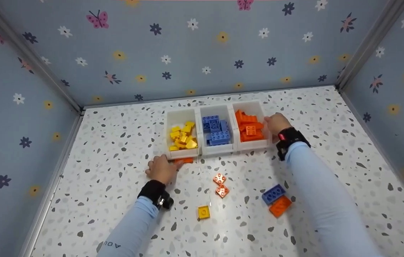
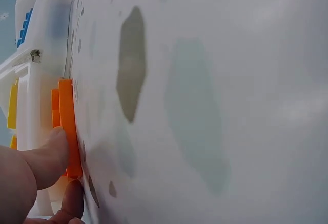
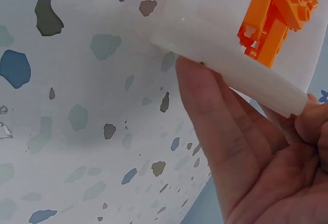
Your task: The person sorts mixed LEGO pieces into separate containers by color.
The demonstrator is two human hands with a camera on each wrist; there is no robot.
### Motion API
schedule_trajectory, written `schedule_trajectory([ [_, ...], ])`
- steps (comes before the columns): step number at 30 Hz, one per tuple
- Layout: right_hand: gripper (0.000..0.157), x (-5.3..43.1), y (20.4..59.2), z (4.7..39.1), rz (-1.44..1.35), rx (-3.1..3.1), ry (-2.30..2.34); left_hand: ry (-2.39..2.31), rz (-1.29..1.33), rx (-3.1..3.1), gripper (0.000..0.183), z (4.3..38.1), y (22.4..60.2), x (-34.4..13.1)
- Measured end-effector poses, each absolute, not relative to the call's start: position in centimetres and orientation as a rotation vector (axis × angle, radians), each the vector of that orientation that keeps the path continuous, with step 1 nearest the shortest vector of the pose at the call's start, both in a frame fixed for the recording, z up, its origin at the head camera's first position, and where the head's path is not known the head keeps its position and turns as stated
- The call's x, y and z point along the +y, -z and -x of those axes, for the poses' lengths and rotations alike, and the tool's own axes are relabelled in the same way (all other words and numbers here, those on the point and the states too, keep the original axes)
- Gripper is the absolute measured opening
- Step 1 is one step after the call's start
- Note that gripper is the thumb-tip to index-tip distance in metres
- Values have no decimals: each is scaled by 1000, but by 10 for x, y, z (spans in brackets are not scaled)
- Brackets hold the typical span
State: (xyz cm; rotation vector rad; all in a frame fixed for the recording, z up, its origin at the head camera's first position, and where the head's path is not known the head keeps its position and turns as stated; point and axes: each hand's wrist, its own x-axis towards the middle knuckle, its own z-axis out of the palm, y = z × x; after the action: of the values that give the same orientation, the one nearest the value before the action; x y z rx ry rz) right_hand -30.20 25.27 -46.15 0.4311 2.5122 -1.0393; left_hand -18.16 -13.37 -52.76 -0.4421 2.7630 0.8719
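Three joined white bins stand in a row: the left one [image 1: 183, 154] holds yellow bricks [image 1: 184, 137], the middle one [image 1: 217, 149] blue bricks [image 1: 216, 130], the right one [image 1: 253, 145] orange bricks [image 1: 250, 125]. My left hand [image 1: 161, 169] is at the front left corner of the yellow bricks' bin. Its thumb [image 2: 51, 155] presses an orange brick [image 2: 69, 126] lying along the bin's base, a finger at the brick's near end. At the far right, my right hand [image 1: 278, 123] grips the outer wall of the orange bricks' bin, fingertips [image 3: 195, 80] at its lower edge.
Two small orange bricks [image 1: 222, 191] lie in front of the bins, and a yellow brick [image 1: 203, 212] nearer me. A blue brick [image 1: 273, 194] and an orange brick [image 1: 280, 206] lie together by my right forearm. Flowered panels [image 1: 202, 53] enclose the speckled table [image 1: 116, 200].
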Motion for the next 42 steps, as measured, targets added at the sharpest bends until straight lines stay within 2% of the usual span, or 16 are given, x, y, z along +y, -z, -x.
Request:
schedule_trajectory([
  [4, 49, 252, 463, 304, -435, 2503, 1048, -958, 437, 2702, 73, 173, 523, -133],
  [9, 48, 253, 463, 305, -400, 2513, 1041, -1047, 448, 2650, 69, 161, 518, -133],
  [13, 48, 256, 461, 302, -374, 2540, 1023, -1065, 387, 2701, 54, 158, 522, -130],
  [16, 49, 257, 459, 300, -368, 2540, 1029, -1055, 338, 2799, 36, 162, 527, -132],
  [19, 50, 256, 458, 299, -379, 2520, 1047, -1047, 314, 2874, 29, 170, 529, -137],
  [27, 49, 251, 462, 302, -436, 2499, 1062, -1084, 318, 2866, 35, 186, 528, -147],
  [33, 49, 249, 466, 303, -422, 2514, 1047, -842, 349, 2860, 65, 168, 524, -139],
  [37, 49, 248, 465, 303, -420, 2511, 1058, -406, 121, 3060, 50, 153, 519, -130],
  [40, 49, 250, 464, 303, -415, 2529, 1037, -259, -264, 3209, 31, 149, 518, -123],
  [42, 49, 251, 464, 303, -414, 2528, 1034, -272, -540, 3264, 26, 151, 522, -120],
])
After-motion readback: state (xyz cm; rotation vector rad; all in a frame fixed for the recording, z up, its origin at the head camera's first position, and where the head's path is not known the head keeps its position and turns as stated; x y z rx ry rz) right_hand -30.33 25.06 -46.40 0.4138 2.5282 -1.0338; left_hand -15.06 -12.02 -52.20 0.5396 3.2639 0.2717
